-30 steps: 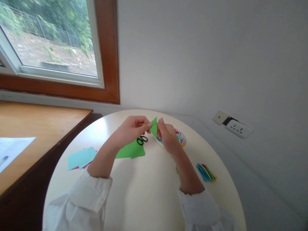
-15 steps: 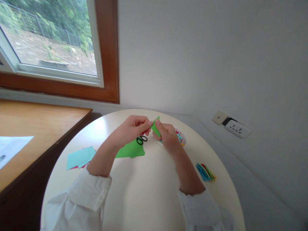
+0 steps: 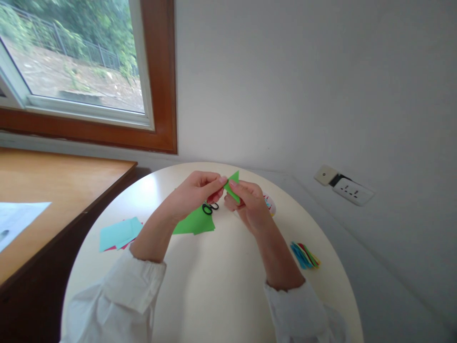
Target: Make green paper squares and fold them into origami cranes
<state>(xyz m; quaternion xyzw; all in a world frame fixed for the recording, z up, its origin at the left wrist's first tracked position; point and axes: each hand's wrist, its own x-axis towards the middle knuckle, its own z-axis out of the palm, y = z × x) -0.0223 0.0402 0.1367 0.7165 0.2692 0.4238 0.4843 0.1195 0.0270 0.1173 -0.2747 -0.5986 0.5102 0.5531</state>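
Observation:
Between my two hands, above the far half of the round table, is a small folded piece of green paper (image 3: 233,184) with a pointed tip upward. My left hand (image 3: 204,187) pinches its left edge between thumb and fingertips. With the thumb pressed on its face, my right hand (image 3: 251,197) grips the right side of the paper. Black-handled scissors (image 3: 207,208) lie just below my left hand, on green paper sheets (image 3: 195,222); their blades are hidden. Behind my right hand, a round dish with colourful pieces (image 3: 270,204) shows only in part.
Light blue sheets (image 3: 120,233) over pink ones lie at the table's left. Several coloured strips (image 3: 305,256) are bunched at the right. The round white table (image 3: 217,295) stands by the wall, close to a wooden desk (image 3: 67,171) with a paper sheet (image 3: 17,221).
The green paper has turned slightly and shifted a little right in my fingers. My right hand has tilted and now covers more of the dish. My left hand has barely moved.

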